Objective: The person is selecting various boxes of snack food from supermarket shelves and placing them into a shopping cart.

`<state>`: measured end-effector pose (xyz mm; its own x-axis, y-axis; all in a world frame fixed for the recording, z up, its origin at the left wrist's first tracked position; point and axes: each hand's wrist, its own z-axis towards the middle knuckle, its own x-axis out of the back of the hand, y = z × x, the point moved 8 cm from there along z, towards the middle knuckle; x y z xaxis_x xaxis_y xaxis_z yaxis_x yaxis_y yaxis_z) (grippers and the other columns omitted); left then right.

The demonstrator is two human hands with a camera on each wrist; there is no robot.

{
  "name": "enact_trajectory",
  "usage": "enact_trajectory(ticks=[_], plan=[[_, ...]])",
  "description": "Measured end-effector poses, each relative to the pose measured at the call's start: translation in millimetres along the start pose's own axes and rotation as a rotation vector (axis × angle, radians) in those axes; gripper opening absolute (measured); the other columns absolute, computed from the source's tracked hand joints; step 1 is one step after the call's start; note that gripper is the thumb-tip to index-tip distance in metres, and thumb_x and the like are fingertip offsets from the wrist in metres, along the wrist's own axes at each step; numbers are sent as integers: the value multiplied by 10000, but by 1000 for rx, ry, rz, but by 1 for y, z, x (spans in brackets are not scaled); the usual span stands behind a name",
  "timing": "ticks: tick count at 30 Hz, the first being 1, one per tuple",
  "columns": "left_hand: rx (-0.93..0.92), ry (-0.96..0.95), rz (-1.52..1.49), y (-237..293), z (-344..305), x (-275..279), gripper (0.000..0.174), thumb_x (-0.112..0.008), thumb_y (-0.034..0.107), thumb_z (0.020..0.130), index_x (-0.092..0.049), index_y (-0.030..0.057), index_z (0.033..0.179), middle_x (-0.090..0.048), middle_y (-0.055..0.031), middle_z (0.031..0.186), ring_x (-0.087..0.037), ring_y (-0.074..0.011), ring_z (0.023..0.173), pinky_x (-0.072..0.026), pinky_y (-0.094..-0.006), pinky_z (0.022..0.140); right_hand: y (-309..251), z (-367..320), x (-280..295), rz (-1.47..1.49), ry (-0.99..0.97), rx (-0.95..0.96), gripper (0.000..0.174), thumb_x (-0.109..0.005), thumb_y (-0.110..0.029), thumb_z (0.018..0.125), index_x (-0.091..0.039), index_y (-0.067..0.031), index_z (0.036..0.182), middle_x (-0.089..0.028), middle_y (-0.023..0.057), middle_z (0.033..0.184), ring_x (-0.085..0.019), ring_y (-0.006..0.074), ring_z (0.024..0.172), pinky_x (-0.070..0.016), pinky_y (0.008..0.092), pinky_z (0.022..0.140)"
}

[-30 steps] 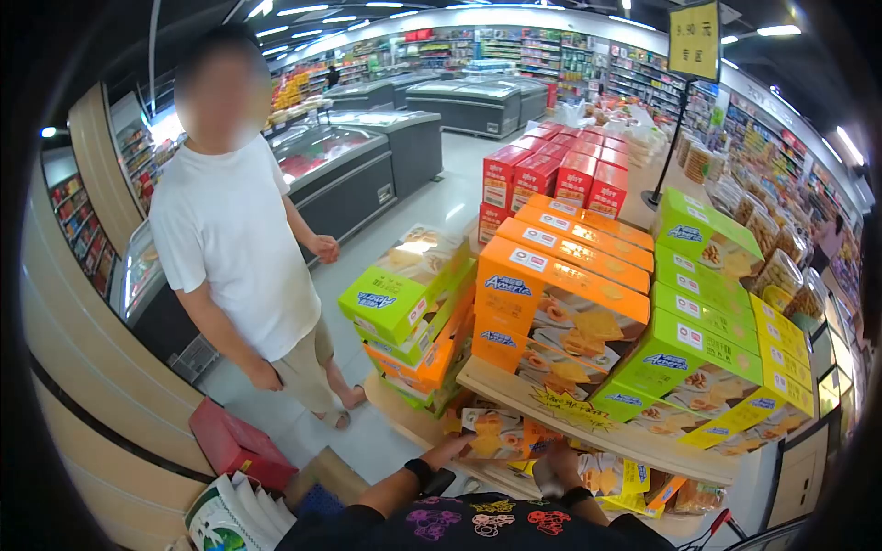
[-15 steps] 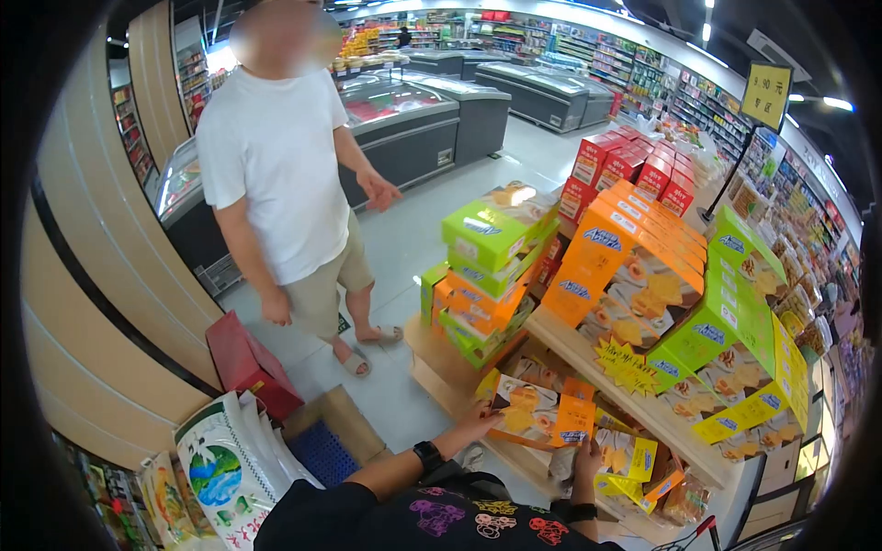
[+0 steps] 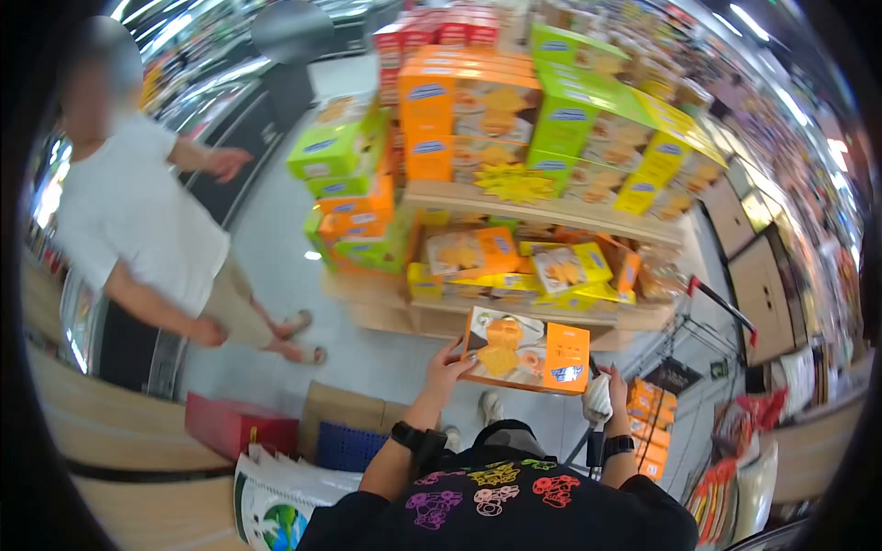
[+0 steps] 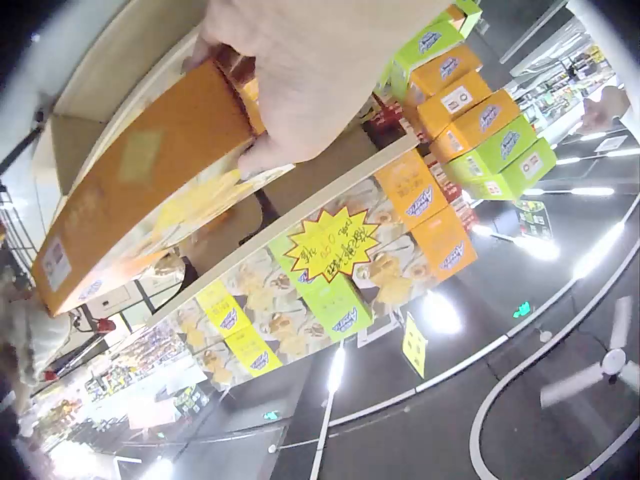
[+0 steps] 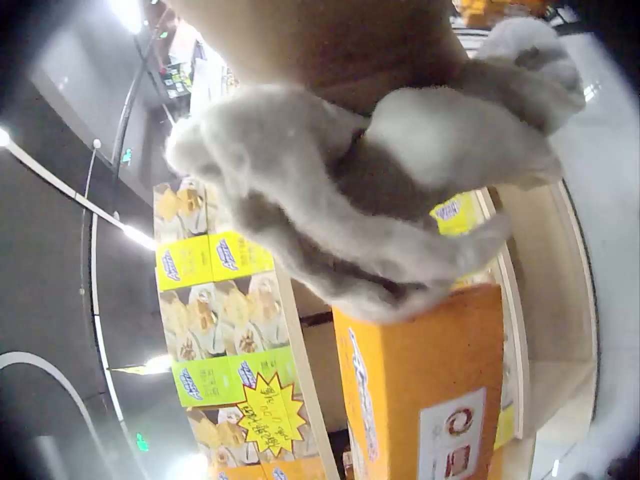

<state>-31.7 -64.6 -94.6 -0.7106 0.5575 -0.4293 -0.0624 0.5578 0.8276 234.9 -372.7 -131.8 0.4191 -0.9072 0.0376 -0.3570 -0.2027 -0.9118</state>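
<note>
In the head view an orange biscuit box (image 3: pixel 519 351) with a picture of biscuits is held level in front of the body. My left hand (image 3: pixel 447 369) grips its left end, thumb on the printed face; the left wrist view shows that hand (image 4: pixel 300 70) wrapped over the box's edge (image 4: pixel 150 185). At the box's right end is my right hand (image 3: pixel 616 393), holding a bunched grey cloth (image 3: pixel 597 399). In the right wrist view the cloth (image 5: pixel 330 190) lies against the end of the orange box (image 5: pixel 425 385) and hides the fingers.
Ahead stands a wooden display shelf (image 3: pixel 551 208) stacked with orange, green and yellow boxes. A wire shopping cart (image 3: pixel 698 335) containing orange boxes (image 3: pixel 650 427) is at the right. A person in a white shirt (image 3: pixel 147 211) stands left. A cardboard carton (image 3: pixel 344 404) and red box (image 3: pixel 241 424) sit on the floor.
The orange box has come out from the lower shelf toward my body, carried between both hands. My view has turned down and right, bringing the cart into sight. The person's arm is raised forward.
</note>
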Motion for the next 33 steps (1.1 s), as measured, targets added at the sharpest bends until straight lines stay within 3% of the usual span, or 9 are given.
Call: enact_trajectory(ticks=[5,6,12,18,22,25,27,30,33], plan=[[264,-112,36,-11,-1,-57,529,-622,74,718,-455,66,1220,-603,-89,947,-588,-141,819,-475,-255,645,2,-8,128,-180,512,252,410,-439,-338,861,-603,34,914,-594,72,695,-532,144,663,-417,271,621],[267,-167,24,-20,0,-76,524,-625,93,712,-470,87,1213,-604,-68,945,-588,-132,803,-469,-241,629,-40,-53,118,-57,631,248,382,-454,-306,863,-596,48,865,-572,59,695,-495,126,660,-406,270,617],[278,-409,170,-55,5,-191,487,-610,79,723,-484,66,1194,-591,-62,970,-595,-126,794,-479,-234,614,-58,-149,190,-122,887,450,306,-441,-230,880,-546,38,775,-520,45,635,-452,108,642,-387,285,592],[348,-625,224,-116,-11,-318,488,-597,75,744,-454,59,1210,-596,-73,953,-601,-136,780,-486,-243,592,12,-204,278,-166,939,42,381,-443,-334,872,-553,23,946,-589,139,845,-535,187,790,-417,297,714],[453,-678,368,-166,-47,-383,497,-592,97,764,-426,68,1231,-597,-90,948,-605,-163,776,-483,-265,590,49,-240,335,15,775,61,445,-431,-356,867,-518,32,1065,-550,159,1054,-502,205,983,-364,282,864],[560,-772,471,-225,-74,-429,490,-550,122,794,-390,74,1254,-550,-78,1082,-566,-183,924,-477,-324,688,53,-275,373,115,775,-32,468,-437,-348,870,-461,4,1179,-493,115,1189,-437,191,1103,-313,272,933],[644,-771,469,-264,-90,-452,449,-544,165,805,-418,90,1229,-556,-69,1063,-561,-193,914,-462,-333,704,57,-295,405,65,815,27,458,-477,-351,855,-474,-16,1166,-514,101,1142,-450,176,1071,-322,278,930],[810,-746,477,-329,-113,-466,358,-525,197,819,-463,84,1153,-557,-79,1035,-555,-211,913,-465,-367,736,66,-314,442,255,818,-59,517,-616,-333,774,-453,-50,1176,-534,111,1038,-511,152,956,-409,253,815],[1000,-681,496,-389,-138,-473,321,-478,227,846,-461,82,1132,-540,-104,1059,-536,-237,953,-452,-402,786,80,-315,487,180,806,-228,566,-643,-300,742,-428,-29,1190,-543,122,1028,-533,155,910,-432,250,766]])
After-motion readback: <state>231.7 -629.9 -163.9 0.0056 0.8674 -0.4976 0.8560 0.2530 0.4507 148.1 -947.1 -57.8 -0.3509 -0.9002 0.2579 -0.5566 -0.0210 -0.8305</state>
